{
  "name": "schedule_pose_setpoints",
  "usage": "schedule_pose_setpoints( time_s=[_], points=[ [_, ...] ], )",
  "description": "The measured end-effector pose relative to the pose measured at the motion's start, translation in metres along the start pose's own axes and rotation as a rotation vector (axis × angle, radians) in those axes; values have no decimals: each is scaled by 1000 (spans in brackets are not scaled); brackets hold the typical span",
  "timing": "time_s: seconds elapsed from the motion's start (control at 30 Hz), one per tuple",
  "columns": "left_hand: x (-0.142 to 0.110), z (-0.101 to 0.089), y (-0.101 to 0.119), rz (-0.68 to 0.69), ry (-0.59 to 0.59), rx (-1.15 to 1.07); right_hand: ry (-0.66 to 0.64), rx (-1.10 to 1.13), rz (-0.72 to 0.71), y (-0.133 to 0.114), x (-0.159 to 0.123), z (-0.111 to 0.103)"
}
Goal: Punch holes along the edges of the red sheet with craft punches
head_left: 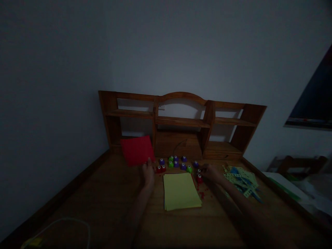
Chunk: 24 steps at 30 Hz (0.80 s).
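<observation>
A red sheet of paper [137,150] is pinched at its lower right corner by my left hand [148,172], raised above the table's left half. My right hand [209,172] has its fingers closed around a small one-eyed figure [199,171], mostly covered by the fingertips. Just in front of it sits a red one-eyed figure [199,178]. Several more stand in a loose group: purple [183,166], green [189,169] and red [163,168]. Between my arms lies a stack of yellow paper [181,192], with small red scraps [202,195] beside it.
A wooden shelf unit [183,121] runs along the back of the wooden table [109,204]. At the right lies a pile of pale green and blue perforated strips [241,180]. A white cord [70,219] curves at the lower left. A chair [301,164] stands beyond the right edge.
</observation>
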<state>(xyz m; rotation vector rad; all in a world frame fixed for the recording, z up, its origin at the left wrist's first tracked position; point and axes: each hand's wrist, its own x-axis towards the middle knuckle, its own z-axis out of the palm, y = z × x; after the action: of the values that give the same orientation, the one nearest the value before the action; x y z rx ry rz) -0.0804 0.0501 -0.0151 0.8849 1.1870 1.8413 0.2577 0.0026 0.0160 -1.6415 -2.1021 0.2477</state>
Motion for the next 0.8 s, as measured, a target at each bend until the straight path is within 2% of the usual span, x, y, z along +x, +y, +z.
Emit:
schedule_pose_setpoints(
  time_s=[0.1,0.2,0.3,0.37,0.47,0.6,0.7,0.8],
  points=[
    [-15,10,1,26,-222,17,27,-3,29,-3,0,-2],
    [-31,20,2,1,-442,56,194,105,87,-19,4,-10],
    [-42,27,3,-34,-605,149,348,543,76,-50,10,-11],
    [-47,29,4,-36,-671,184,348,886,113,-72,13,-1],
    [-50,29,7,-2,-690,194,254,1187,107,-96,11,27],
    [-50,29,10,4,-661,202,130,1355,152,-104,2,64],
    [-48,29,10,-1,-665,183,46,1439,188,-103,-1,74],
    [-48,29,8,-8,-672,191,35,1454,189,-104,-1,72]
  ],
)
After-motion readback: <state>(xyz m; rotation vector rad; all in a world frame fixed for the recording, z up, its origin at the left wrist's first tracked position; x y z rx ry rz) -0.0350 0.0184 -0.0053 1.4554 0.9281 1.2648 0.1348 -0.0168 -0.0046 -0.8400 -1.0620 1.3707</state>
